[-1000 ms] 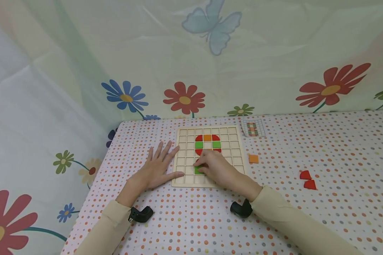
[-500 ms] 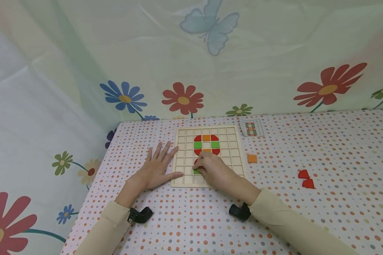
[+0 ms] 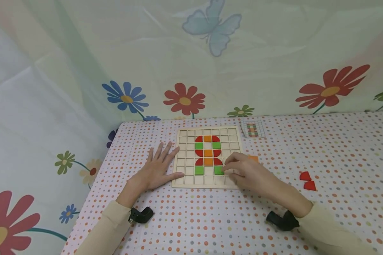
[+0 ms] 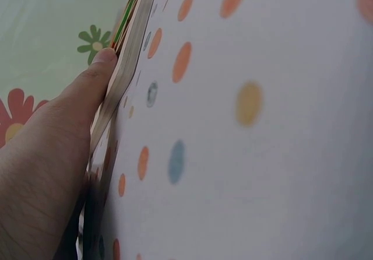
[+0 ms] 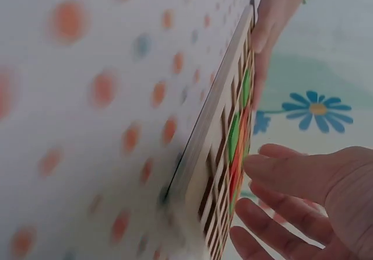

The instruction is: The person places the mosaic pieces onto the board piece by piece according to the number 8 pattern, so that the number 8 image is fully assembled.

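Note:
A wooden grid board [image 3: 185, 181] lies on the table, with red quarter-round, orange and green tiles set in its cells. My left hand [image 3: 157, 166] lies flat with spread fingers at the board's left side, its thumb [image 4: 96, 73] resting on the edge. Over the right part of the board is my right hand [image 3: 247, 171], its fingers loosely bent. Its fingertips are close by the right green tile [image 3: 218, 170]; touching or apart, I cannot tell. The right wrist view shows nothing held between thumb and fingers [image 5: 280, 207]. The left green tile [image 3: 199, 170] sits in the same row.
A loose orange square [image 3: 253, 158] lies right of the board, partly hidden by my right hand. Two red quarter-round pieces [image 3: 309, 185] lie farther right. Behind them, a small pattern card [image 3: 253, 129] lies by the board's far right corner. A flowered cloth [image 3: 268, 81] hangs behind the table.
My right hand has moved right, away from the left green tile, uncovering the lower red, orange and green tiles and partly covering the loose orange square. My left hand has stayed put.

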The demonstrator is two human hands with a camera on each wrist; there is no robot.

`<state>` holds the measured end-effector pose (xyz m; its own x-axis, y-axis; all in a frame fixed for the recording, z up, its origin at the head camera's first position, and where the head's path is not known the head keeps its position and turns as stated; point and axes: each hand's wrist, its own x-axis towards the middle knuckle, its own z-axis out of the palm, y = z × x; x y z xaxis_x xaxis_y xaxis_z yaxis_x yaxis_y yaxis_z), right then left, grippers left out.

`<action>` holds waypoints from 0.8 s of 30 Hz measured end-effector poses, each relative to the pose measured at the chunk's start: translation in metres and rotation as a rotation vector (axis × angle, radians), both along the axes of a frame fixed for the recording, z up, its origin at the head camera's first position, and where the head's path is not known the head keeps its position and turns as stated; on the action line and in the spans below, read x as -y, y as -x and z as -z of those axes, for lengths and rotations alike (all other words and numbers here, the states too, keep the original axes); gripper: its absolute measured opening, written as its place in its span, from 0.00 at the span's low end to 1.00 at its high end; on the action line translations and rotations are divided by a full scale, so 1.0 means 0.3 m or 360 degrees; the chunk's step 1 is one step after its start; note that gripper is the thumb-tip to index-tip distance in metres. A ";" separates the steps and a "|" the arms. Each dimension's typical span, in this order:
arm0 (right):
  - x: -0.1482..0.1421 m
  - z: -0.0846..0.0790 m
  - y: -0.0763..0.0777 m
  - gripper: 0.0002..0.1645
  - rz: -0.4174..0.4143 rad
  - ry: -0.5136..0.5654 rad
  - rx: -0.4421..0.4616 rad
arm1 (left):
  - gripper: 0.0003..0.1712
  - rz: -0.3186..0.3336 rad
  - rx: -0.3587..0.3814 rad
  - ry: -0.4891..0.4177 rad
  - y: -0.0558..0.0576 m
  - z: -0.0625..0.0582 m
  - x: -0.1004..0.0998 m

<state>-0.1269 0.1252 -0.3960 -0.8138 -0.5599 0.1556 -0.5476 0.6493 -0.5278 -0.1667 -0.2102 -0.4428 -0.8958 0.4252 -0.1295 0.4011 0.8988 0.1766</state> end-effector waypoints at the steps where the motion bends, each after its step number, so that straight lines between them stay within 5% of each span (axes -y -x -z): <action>1: -0.028 -0.001 -0.003 0.13 0.0027 -0.0021 -0.0016 | 0.57 0.0001 -0.0002 -0.0006 0.000 0.000 0.002; 16: -0.514 0.109 -0.041 0.22 0.0437 -0.0216 -0.0254 | 0.57 0.0000 0.0026 -0.0010 0.018 0.003 -0.004; 24: -0.597 0.122 -0.015 0.21 0.0738 -0.0167 0.0082 | 0.57 -0.0023 0.0021 -0.0015 0.009 0.006 0.005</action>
